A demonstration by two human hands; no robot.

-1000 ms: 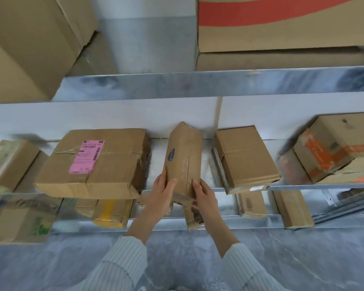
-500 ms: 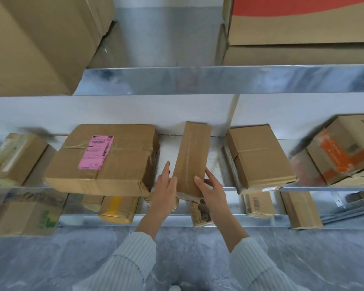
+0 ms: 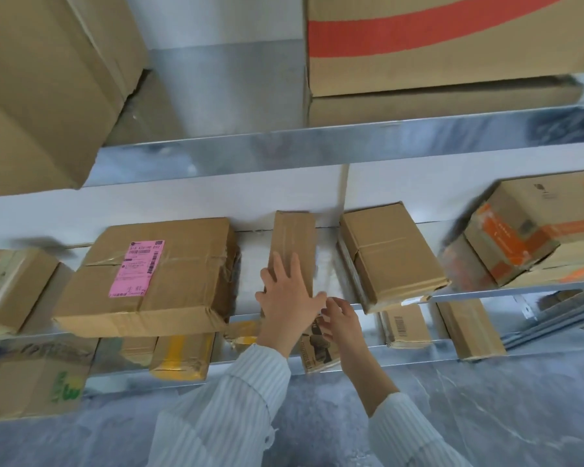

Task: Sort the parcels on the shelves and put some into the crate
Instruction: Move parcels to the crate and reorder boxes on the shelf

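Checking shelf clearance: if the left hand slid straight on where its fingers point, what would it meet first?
The left hand lies on the narrow parcel; beyond its far end, probably the white back wall, though depth unclear.

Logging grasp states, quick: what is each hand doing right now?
Left hand: open, fingers flat on top of the narrow parcel.
Right hand: open, fingers loosely curled beside the parcel's near end, holding nothing.

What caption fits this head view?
Left hand rests on a narrow parcel lying on the middle shelf; right hand hovers beside it.
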